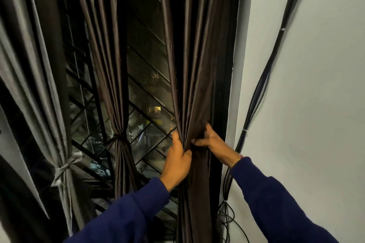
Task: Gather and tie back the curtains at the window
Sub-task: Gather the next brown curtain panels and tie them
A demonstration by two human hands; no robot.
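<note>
From the head view, the right-hand brown curtain [189, 85] hangs by the window frame, bunched at mid-height between both hands. The left hand [177, 161] has its fingers curled round the folds; the right hand [214, 142] pinches the far edge. To do it well, I judge, sweep every loose pleat in at the height of the tied middle curtain [118, 140] before knotting.
</note>
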